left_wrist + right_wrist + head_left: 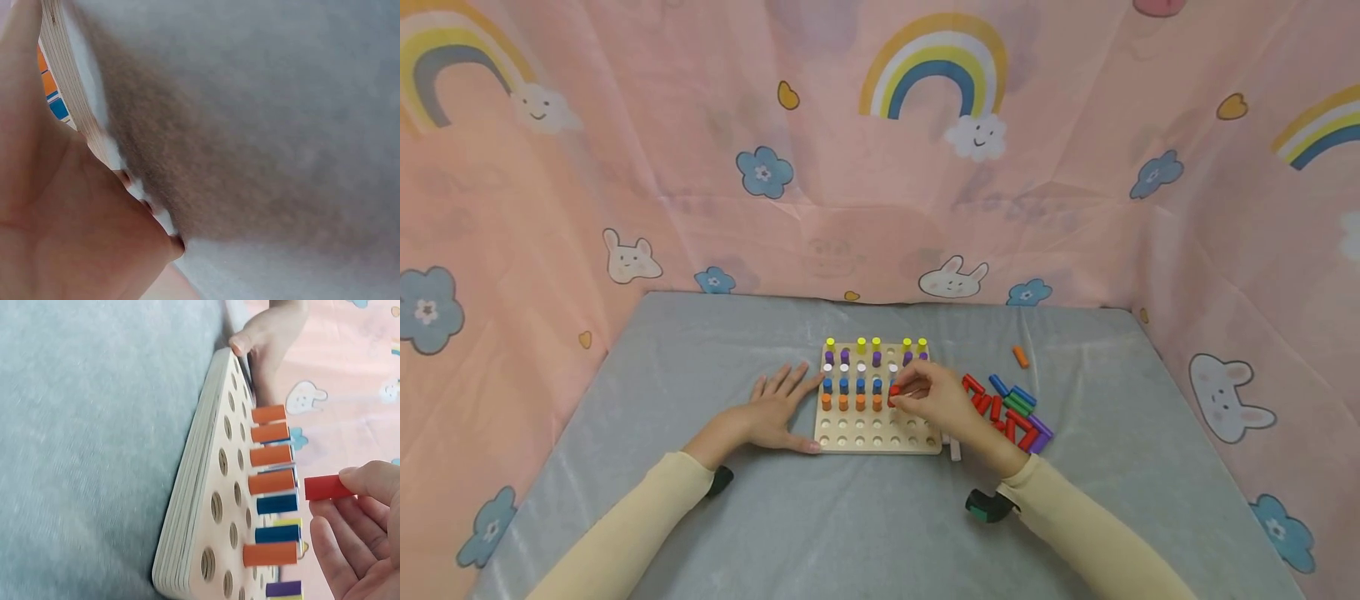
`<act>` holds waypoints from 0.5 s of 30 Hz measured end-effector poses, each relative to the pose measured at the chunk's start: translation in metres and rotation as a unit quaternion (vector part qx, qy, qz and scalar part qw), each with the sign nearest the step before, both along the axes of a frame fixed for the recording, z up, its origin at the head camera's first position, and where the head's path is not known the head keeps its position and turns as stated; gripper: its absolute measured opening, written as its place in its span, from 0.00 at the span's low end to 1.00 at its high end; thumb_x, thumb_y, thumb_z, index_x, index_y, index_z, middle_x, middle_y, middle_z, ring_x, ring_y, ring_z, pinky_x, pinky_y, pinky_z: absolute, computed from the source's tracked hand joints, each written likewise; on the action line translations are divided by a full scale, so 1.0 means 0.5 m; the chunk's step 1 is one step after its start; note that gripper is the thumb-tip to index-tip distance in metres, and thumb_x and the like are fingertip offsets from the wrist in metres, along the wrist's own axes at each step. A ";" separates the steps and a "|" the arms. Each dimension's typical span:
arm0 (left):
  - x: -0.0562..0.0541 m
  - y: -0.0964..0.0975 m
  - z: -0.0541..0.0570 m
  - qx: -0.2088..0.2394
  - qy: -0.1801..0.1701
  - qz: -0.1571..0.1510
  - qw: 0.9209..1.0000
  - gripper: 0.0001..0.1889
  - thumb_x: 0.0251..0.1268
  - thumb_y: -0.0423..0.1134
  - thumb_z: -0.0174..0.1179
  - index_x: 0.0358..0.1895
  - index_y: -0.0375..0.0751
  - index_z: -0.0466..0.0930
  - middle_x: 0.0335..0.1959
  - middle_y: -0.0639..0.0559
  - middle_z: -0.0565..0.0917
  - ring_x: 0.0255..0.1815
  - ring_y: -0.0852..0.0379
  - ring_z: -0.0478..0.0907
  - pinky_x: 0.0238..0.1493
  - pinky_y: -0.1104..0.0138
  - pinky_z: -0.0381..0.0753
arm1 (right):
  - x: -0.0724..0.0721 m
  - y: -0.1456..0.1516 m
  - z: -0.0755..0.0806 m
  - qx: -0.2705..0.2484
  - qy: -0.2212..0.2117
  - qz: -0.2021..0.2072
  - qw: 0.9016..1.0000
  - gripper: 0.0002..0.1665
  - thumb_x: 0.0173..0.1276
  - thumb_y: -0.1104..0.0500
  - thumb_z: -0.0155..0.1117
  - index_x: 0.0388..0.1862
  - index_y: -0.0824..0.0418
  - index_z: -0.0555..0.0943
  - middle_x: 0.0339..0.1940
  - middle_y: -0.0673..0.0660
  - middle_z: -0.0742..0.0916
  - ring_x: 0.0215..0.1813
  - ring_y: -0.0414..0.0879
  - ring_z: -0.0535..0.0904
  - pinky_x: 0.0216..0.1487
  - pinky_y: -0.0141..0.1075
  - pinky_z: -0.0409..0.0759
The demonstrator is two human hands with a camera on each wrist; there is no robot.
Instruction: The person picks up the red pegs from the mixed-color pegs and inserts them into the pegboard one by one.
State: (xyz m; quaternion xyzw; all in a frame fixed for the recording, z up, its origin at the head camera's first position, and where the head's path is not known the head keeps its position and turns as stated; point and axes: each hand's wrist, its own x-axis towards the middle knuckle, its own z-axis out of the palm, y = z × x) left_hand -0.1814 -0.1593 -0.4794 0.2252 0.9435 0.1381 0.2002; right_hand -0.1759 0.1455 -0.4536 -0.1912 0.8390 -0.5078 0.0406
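Observation:
A wooden pegboard [880, 433] lies on the table, with upright pegs in rows of yellow, purple, white, blue and orange. Round holes show in its front rows. Between thumb and fingers, my right hand [936, 393] pinches a red peg [325, 486]. In the right wrist view this peg is above the board, apart from the blue peg [278, 504] and orange peg [270, 554] standing there. My left hand [775, 412] lies spread on the table at the board's left side. Its thumb touches the front left corner; its palm [81, 219] fills the left wrist view's lower left.
Loose red pegs [996, 408] lie heaped right of the board, mixed with blue, green [1018, 404] and purple ones. One orange peg [1020, 357] lies farther back. Pale pegs [955, 450] sit by the board's front right corner. A patterned pink cloth [880, 233] surrounds the grey-covered table [850, 533].

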 end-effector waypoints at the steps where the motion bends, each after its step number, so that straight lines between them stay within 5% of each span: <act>1: 0.000 0.000 0.000 0.001 0.001 0.001 1.000 0.61 0.50 0.72 0.65 0.81 0.53 0.40 0.83 0.40 0.37 0.83 0.33 0.33 0.74 0.31 0.39 | -0.001 -0.004 -0.001 0.000 -0.001 0.000 1.000 0.11 0.59 0.65 0.73 0.39 0.61 0.82 0.40 0.59 0.88 0.41 0.46 0.87 0.40 0.29 0.84; 15: 0.000 -0.001 -0.002 0.006 0.002 0.000 1.000 0.61 0.50 0.72 0.65 0.81 0.52 0.40 0.83 0.40 0.38 0.82 0.33 0.33 0.74 0.31 0.39 | 0.004 -0.057 -0.017 -0.007 0.004 0.035 0.999 0.10 0.59 0.64 0.74 0.38 0.62 0.82 0.40 0.60 0.88 0.39 0.47 0.88 0.39 0.29 0.85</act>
